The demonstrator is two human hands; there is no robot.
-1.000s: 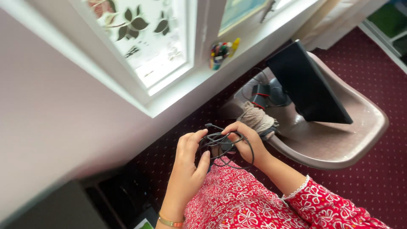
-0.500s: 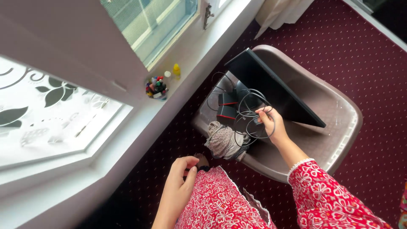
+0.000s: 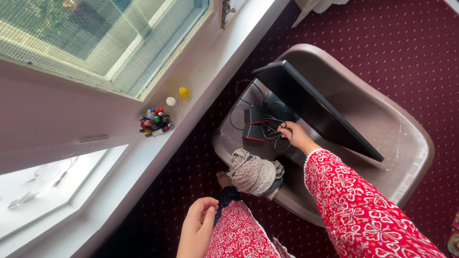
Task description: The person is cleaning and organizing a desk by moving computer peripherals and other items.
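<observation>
Your right arm reaches forward; your left hangs low.
Right hand (image 3: 295, 135) extended, fingers seemingly curled shut; left hand (image 3: 197, 230) loosely cupped, fingers relaxed near your lap.

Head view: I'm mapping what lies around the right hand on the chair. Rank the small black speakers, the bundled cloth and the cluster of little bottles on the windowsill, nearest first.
From the right hand:
1. Small black speakers, on the chair seat just beside its fingers.
2. Bundled cloth, at the chair's front edge.
3. Cluster of little bottles, away on the windowsill.
</observation>
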